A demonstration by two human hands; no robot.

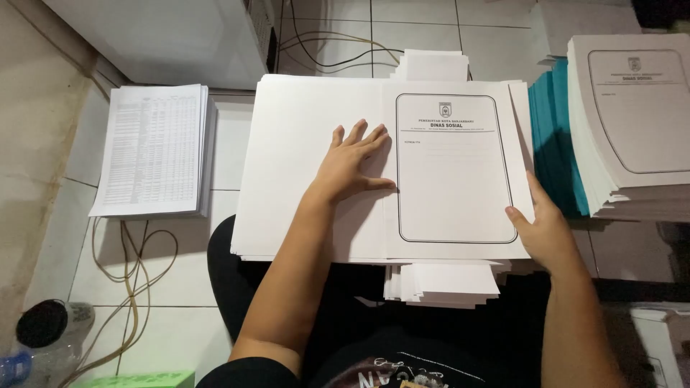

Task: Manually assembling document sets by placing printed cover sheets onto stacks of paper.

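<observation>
On the person's lap lies an opened white folder [316, 144], left hand [352, 162] spread flat on its crease, right hand [543, 223] cupping the cover's four-o'clock edge (rounded black frame, small crest on top), teal folders [553, 144] at three o'clock, a printed-sheet stack [154, 147] at nine.

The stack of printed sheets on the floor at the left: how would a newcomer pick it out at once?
Start from the big white open folder under the left hand. Look left across the floor tiles to the separate stack of printed sheets. Unlike the blank or framed covers nearby, its top page is filled with dense small-print table rows.
</observation>
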